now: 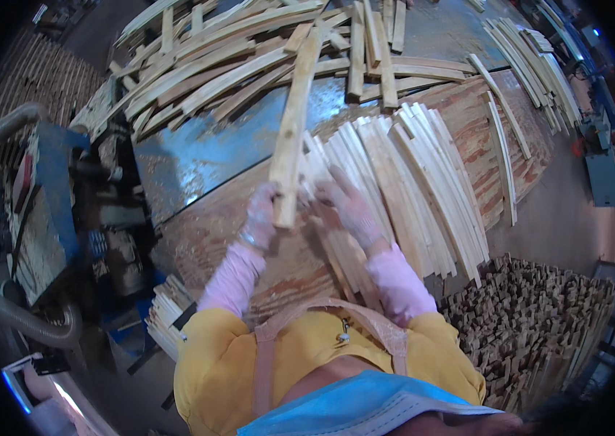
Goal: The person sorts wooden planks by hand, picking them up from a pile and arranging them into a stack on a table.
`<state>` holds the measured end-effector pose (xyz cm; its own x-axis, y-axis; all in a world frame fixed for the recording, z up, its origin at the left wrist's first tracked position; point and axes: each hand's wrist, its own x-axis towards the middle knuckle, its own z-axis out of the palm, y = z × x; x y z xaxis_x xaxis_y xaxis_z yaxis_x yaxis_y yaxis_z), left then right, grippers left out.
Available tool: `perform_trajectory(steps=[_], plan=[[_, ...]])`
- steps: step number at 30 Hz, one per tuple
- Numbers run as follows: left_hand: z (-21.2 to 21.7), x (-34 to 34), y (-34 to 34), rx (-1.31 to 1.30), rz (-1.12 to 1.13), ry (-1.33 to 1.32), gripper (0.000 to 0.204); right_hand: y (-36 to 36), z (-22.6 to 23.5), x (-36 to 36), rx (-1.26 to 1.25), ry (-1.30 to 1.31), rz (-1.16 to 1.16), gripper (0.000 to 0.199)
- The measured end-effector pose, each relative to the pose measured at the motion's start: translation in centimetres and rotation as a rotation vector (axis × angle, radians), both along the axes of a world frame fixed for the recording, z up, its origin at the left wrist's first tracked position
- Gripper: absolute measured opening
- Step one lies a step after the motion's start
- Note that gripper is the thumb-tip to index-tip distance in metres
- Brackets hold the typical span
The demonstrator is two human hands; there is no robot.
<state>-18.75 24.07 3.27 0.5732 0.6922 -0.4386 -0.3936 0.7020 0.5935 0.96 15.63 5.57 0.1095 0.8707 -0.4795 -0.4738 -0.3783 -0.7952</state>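
Note:
My left hand (261,216), in a pale work glove, is closed on the near end of a long wooden board (294,123). The board points away from me, its far end over a heap of wooden strips. A short way to its right, my right hand (353,211), also gloved, is held over the strips with fingers bent and apart, slightly blurred. I see nothing held in it. Beside and beyond it, a row of pale wooden strips (423,189) lies side by side on the plywood tabletop (209,225). More strips (347,254) lie under my right forearm.
A heap of wooden strips (213,73) covers the far blue table surface (176,163). Loose strips (502,156) lie at the right. A blue machine (53,203) with a hose stands at left. Many upright wood pieces (532,327) are stacked at lower right.

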Motion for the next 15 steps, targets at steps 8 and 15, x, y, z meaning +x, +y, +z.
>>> perform_trajectory(steps=[8,15], plan=[[-2.1,-7.0,-9.9,0.503,0.09,0.442,0.039,-2.8,-1.4,-11.2,0.088,-0.504,0.22,0.056],[-7.8,-8.6,-8.8,0.236,0.192,0.778,0.035,-7.6,-4.6,-6.1,-0.038,-0.543,0.219,0.057]])
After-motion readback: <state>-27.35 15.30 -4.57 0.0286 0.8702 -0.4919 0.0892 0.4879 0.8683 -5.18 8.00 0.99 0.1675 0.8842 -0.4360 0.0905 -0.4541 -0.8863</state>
